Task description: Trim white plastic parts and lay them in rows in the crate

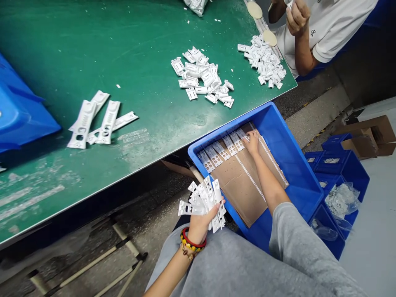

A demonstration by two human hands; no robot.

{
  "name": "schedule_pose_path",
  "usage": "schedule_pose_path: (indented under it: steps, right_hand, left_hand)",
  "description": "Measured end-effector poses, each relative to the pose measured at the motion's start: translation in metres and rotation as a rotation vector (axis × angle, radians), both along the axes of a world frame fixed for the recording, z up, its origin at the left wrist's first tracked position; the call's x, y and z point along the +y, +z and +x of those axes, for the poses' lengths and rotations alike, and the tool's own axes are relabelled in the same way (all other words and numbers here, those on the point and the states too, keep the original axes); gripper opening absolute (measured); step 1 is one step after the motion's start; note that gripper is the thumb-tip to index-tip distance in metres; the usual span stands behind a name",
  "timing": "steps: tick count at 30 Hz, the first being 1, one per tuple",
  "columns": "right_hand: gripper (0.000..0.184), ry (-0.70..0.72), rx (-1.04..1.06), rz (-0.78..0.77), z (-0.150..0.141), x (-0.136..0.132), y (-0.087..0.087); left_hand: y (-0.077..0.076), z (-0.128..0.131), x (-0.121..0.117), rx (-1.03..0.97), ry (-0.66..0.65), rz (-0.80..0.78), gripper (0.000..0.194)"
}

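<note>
Grey sleeve [297,231], four o'clock; left hand [201,222] clasps white strips [204,196] — right hand [253,143] apparently row-laying, grip unclear; alignment needed next.

White parts [206,199] in left hand [200,222]

On the chest of the white shirt [337,27] of a co-worker [304,55] stands a small black mark [313,32]; it is tilted, and it seems to read "CK". On the white plastic strips [83,123] which lie on the green table [62,53], raised marks are visible, but they are too small for reading.
</note>
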State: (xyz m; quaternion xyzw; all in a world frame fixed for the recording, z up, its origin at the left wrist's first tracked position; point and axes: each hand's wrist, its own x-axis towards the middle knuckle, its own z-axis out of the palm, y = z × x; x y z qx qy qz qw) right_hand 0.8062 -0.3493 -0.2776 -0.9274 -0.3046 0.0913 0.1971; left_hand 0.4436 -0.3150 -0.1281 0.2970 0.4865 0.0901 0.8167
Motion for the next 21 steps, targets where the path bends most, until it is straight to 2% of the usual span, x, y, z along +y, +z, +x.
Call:
schedule_pose_path:
  steps: [3, 8, 13, 17, 19, 21]
  right_hand:
    - [0.012, 0.037, 0.003, 0.002, -0.001, -0.004, -0.005]
    - [0.009, -0.001, -0.021, 0.017, -0.007, 0.002, -0.013]
    - [0.007, -0.059, -0.029, 0.039, -0.016, 0.005, -0.009]
    - [0.008, -0.123, -0.027, 0.082, -0.026, 0.011, 0.006]
    - [0.013, -0.182, -0.048, 0.108, -0.039, 0.014, 0.022]
    - [0.017, -0.221, -0.002, 0.184, -0.063, 0.014, 0.046]
  left_hand:
    - [-0.001, -0.001, -0.001, 0.015, -0.011, 0.009, 0.069]
    - [0.0, 0.0, -0.001, 0.012, 0.037, -0.011, 0.069]
    - [-0.001, 0.002, -0.003, 0.034, 0.064, -0.02, 0.069]
    - [0.0, 0.003, -0.004, 0.035, 0.079, -0.036, 0.067]
    - [0.003, 0.004, -0.002, 0.02, 0.076, -0.045, 0.069]
    - [0.007, 0.005, -0.001, 0.005, 0.075, -0.056, 0.073]
